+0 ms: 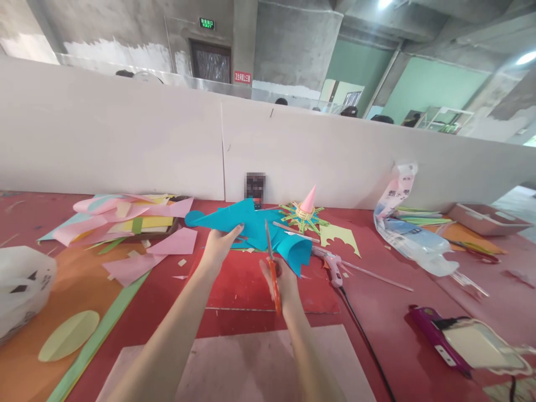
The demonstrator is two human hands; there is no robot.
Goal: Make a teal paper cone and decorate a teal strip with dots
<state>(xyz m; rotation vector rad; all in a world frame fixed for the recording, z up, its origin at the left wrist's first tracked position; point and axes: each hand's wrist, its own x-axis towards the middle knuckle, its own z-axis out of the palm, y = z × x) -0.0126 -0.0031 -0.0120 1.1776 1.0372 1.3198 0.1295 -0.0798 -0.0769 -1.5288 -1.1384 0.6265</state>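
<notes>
Near the middle of the red table, my left hand (pixel 218 250) pinches a sheet of blue paper (pixel 234 216) from below, with the thumb on its lower edge. My right hand (pixel 285 282) holds orange-handled scissors (pixel 274 279), blades pointing up and away from me against the blue paper. The paper's right part curls down beside the blades. Under the hands lies a red board (pixel 238 287). Behind the paper, to the right, stands a pink paper cone (pixel 307 202) on a green and yellow woven base.
A pink glue gun (pixel 334 268) with a black cord lies right of my right hand. Coloured paper scraps (pixel 138 218) and a white bag (pixel 25 285) are at the left. At the right are a plastic bag (pixel 412 240), a pink tray (pixel 488 219) and a purple device (pixel 439 340).
</notes>
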